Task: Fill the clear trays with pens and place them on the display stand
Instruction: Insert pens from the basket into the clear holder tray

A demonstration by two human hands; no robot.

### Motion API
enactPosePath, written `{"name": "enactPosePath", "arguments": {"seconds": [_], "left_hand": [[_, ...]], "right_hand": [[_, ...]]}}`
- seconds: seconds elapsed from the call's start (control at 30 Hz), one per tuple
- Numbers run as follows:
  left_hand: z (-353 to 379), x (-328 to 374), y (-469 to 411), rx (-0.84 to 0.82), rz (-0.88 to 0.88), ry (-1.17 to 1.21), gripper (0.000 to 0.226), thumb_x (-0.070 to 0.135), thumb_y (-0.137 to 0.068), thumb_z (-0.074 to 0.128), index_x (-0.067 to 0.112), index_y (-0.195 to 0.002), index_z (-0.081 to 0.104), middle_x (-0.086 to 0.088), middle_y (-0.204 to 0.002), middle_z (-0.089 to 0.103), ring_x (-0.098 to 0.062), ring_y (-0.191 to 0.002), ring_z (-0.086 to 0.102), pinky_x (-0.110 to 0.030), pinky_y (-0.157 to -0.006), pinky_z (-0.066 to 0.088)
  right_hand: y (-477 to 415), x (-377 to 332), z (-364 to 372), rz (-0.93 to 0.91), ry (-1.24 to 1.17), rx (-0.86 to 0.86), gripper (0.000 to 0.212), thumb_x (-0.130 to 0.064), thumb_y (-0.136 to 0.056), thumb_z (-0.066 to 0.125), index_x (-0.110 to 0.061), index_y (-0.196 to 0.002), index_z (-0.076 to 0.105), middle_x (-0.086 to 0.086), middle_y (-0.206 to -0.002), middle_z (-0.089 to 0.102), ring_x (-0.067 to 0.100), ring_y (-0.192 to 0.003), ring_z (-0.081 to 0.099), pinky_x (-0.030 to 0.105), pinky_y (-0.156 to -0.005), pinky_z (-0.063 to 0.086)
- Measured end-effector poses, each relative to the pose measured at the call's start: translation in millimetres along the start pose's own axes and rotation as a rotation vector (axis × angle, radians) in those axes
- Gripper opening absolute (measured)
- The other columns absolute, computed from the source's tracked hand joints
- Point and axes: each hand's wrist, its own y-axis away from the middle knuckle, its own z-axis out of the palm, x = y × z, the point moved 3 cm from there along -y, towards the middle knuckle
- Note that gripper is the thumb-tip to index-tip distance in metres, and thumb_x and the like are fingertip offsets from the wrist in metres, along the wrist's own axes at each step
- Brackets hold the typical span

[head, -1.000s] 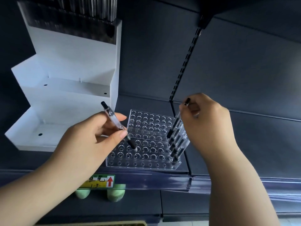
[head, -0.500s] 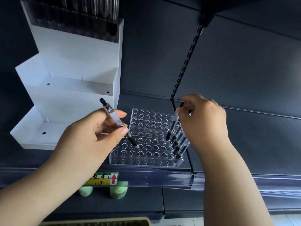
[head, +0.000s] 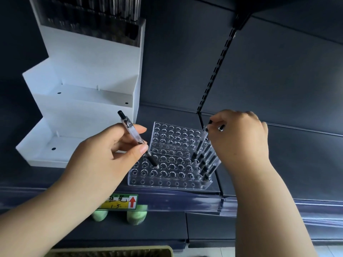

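The clear tray (head: pixel 167 182) sits on the dark shelf (head: pixel 289 164), just right of the white display stand (head: pixel 89 101), its grid of holes mostly unfilled. A column of pens (head: pixel 206 165) leans in the holes along its right edge. The left hand (head: pixel 104 160) pinches a clear-barrelled pen (head: pixel 136 138) between thumb and fingers, tilted, black tip down over a hole in the tray's near left part; whether the tip touches cannot be told. The right hand (head: pixel 241 138) curls its fingers round the top of another pen (head: pixel 201 143) at the far right of the tray, lower end among that column. On the stand's top step a filled tray (head: pixel 104 21) shows dark pens upright. On the shelf's front edge, a yellow price label (head: pixel 120 202) with a red arrow; two pale green items (head: pixel 136 217) sit just below it.
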Motion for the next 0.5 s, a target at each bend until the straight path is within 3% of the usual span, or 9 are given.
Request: {"name": "enactPosePath", "arguments": {"seconds": [0.13,0.33,0.5], "left_hand": [[2.1,1.3,-0.4,-0.005,0.002,-0.008,0.024,0.031,-0.076,0.066,0.050,-0.089,0.062,0.026,-0.085,0.068,0.007,-0.076,0.065,-0.021,-0.075,0.048],[9.6,1.1,-1.4,-0.024,0.009,-0.020,0.028,0.035,-0.075,0.064,0.054,-0.096,0.061,0.025,-0.088,0.069,0.004,-0.082,0.066,-0.030,-0.085,0.051],[16.9,5.6,-1.6,-0.020,0.054,-0.012,0.034,0.049,-0.065,0.065,0.051,-0.099,0.059,0.024,-0.086,0.069,0.003,-0.084,0.065,-0.026,-0.083,0.049]], "right_hand": [[0.5,0.3,-2.9,-0.011,0.053,-0.004,0.017,-0.021,-0.083,0.057,-0.024,-0.090,0.071,-0.003,-0.089,0.067,0.025,-0.096,0.047,0.029,-0.071,0.019],[1.4,5.6,-2.6,-0.022,0.086,0.002,0.017,-0.020,-0.082,0.058,-0.023,-0.089,0.073,0.000,-0.091,0.067,0.027,-0.095,0.047,0.030,-0.070,0.025],[-0.2,7.2,-4.5,-0.035,-0.073,0.023,0.019,-0.020,-0.081,0.063,-0.021,-0.098,0.072,0.001,-0.103,0.068,0.029,-0.104,0.049,0.036,-0.084,0.040]]}}
